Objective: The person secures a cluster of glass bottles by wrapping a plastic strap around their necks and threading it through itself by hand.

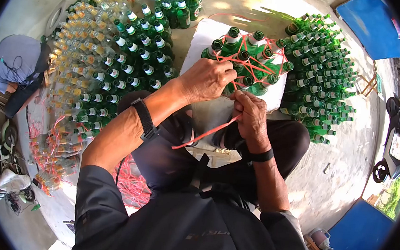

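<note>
A cluster of green glass bottles [231,46] stands upright on a white board [197,41], with red plastic string [209,132] laced around and between the necks. My left hand [207,81] is closed at the cluster's near left side, fingers pinched on the string. Close beside it, my right hand [250,114] pinches the same string at the near edge. A loose tail of string hangs from the right hand down to the left over my lap. What lies under the left fingertips is hidden.
Rows of green bottles [315,82] stand to the right. More green and clear bottles [84,58] crowd the left. A heap of red string [130,185] lies by my left leg. Another person [15,66] sits far left. A scooter [394,137] stands far right.
</note>
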`<state>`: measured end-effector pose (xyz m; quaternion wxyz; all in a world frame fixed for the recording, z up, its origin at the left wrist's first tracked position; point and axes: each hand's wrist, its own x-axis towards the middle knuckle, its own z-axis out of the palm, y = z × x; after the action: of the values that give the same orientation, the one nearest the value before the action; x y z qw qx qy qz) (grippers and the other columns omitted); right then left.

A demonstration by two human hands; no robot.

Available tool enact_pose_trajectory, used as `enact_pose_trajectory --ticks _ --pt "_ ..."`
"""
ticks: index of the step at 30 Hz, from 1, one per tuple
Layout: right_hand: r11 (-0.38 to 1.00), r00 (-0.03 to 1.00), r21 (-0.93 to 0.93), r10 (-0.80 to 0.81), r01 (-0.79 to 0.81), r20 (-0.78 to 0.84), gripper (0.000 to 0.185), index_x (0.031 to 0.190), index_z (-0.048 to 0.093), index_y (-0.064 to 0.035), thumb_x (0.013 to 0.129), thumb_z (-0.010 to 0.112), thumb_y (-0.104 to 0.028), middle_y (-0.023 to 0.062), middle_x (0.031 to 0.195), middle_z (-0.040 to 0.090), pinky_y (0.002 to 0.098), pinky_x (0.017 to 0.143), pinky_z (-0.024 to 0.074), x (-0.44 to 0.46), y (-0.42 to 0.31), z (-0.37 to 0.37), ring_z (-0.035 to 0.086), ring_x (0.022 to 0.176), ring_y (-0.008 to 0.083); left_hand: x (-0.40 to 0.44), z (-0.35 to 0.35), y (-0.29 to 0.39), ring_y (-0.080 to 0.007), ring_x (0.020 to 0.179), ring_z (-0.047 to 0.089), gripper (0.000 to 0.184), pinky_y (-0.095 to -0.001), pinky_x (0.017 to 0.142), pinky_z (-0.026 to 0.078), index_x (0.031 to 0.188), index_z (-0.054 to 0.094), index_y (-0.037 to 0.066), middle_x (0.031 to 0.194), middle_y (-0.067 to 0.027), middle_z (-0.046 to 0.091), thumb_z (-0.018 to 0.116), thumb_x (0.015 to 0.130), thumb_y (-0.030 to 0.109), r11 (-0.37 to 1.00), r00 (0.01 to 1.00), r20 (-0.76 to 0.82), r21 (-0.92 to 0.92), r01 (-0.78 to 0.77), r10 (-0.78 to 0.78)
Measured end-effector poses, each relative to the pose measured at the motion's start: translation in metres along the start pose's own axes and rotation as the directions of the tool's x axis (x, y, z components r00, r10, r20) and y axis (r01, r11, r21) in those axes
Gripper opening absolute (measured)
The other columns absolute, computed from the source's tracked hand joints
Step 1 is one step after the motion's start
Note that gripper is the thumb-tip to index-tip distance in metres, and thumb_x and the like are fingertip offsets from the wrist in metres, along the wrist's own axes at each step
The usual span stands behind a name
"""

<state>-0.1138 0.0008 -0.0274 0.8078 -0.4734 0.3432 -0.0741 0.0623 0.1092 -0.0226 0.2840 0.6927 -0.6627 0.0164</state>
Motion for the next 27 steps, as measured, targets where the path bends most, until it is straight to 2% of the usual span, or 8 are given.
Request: enact_pose_trajectory --ticks 5,11,12,15,18,21,24,27 --pt "0.969 0.995 -0.237 -0.079 0.062 -0.059 0.028 0.088 0.073 0.0036 0.098 0.063 -0.021 -0.0016 0.064 0.055 0.0228 0.047 0.0372 0.000 0.006 0.004 0.045 0.052 0.0057 0.000 0.004 0.002 -0.0300 0.072 0.069 0.007 -0.0401 0.060 0.057 0.089 0.066 0.004 0.087 -0.0079 0.064 0.061 0.084 0.003 1.000 0.999 -0.035 -0.009 0.025 -0.025" --pt "0.910 0.979 -0.391 -0.185 0.139 -0.083 0.031 0.089 0.073 0.0045 0.100 0.060 -0.021 0.0010 0.060 0.058 0.0245 0.047 0.0402 0.005 0.014 0.007 0.050 0.048 0.0067 0.002 0.003 0.004 -0.0310 0.071 0.068 0.005 -0.0416 0.059 0.055 0.086 0.063 0.004 0.084 -0.0088 0.061 0.060 0.083 0.002 0.999 0.998 -0.037 -0.014 0.042 -0.043" --pt "0.907 0.980 -0.399 -0.181 0.132 -0.087 0.032 0.091 0.073 0.0047 0.101 0.058 -0.021 0.0026 0.061 0.062 0.0251 0.047 0.0422 0.008 0.017 0.007 0.054 0.048 0.0078 0.002 0.003 0.004 -0.0313 0.071 0.068 0.005 -0.0417 0.059 0.055 0.086 0.063 0.004 0.084 -0.0089 0.061 0.060 0.083 0.002 0.999 0.998 -0.029 -0.011 0.049 -0.049" --pt "0.865 0.967 -0.483 -0.220 0.133 -0.127 0.032 0.091 0.074 0.0038 0.102 0.056 -0.021 0.0033 0.063 0.064 0.0251 0.047 0.0437 0.007 0.020 0.010 0.057 0.048 0.0092 0.002 0.005 0.003 -0.0321 0.072 0.068 0.004 -0.0422 0.059 0.055 0.085 0.062 0.003 0.084 -0.0094 0.061 0.060 0.083 0.001 0.998 0.998 -0.024 -0.026 0.059 -0.059" --pt "0.867 0.968 -0.490 -0.191 0.090 -0.161 0.033 0.094 0.073 0.0041 0.103 0.056 -0.022 0.0050 0.066 0.068 0.0248 0.048 0.0448 0.004 0.015 0.017 0.059 0.048 0.0105 0.003 0.002 0.004 -0.0326 0.073 0.068 0.004 -0.0424 0.060 0.055 0.086 0.062 0.003 0.084 -0.0100 0.061 0.061 0.083 0.001 0.994 0.996 0.005 -0.059 0.087 -0.087" --pt "0.952 0.978 -0.304 -0.087 0.025 -0.191 0.031 0.094 0.070 0.0052 0.103 0.057 -0.022 0.0071 0.070 0.069 0.0241 0.047 0.0447 0.005 0.017 0.019 0.058 0.048 0.0110 0.003 0.003 0.004 -0.0326 0.073 0.068 0.003 -0.0426 0.061 0.055 0.086 0.063 0.002 0.084 -0.0101 0.061 0.062 0.084 0.001 0.994 0.996 -0.008 -0.059 0.091 -0.091" --pt "0.999 0.981 -0.018 0.040 -0.044 -0.191 0.028 0.094 0.068 0.0059 0.102 0.059 -0.020 0.0089 0.074 0.070 0.0234 0.046 0.0438 0.010 0.030 0.015 0.057 0.048 0.0110 0.003 0.004 0.004 -0.0325 0.073 0.067 0.004 -0.0425 0.062 0.055 0.086 0.064 0.002 0.084 -0.0100 0.062 0.063 0.083 0.000 0.994 0.995 -0.013 -0.059 0.096 -0.096" --pt "0.988 0.982 0.136 0.098 -0.077 -0.160 0.023 0.104 0.067 0.0031 0.101 0.064 -0.019 0.0053 0.080 0.069 0.0219 0.045 0.0412 0.015 0.039 0.010 0.055 0.052 0.0086 0.004 0.002 0.005 -0.0323 0.075 0.068 0.006 -0.0419 0.062 0.056 0.088 0.066 0.002 0.086 -0.0097 0.064 0.064 0.083 -0.001 0.994 0.995 0.005 -0.060 0.095 -0.095"
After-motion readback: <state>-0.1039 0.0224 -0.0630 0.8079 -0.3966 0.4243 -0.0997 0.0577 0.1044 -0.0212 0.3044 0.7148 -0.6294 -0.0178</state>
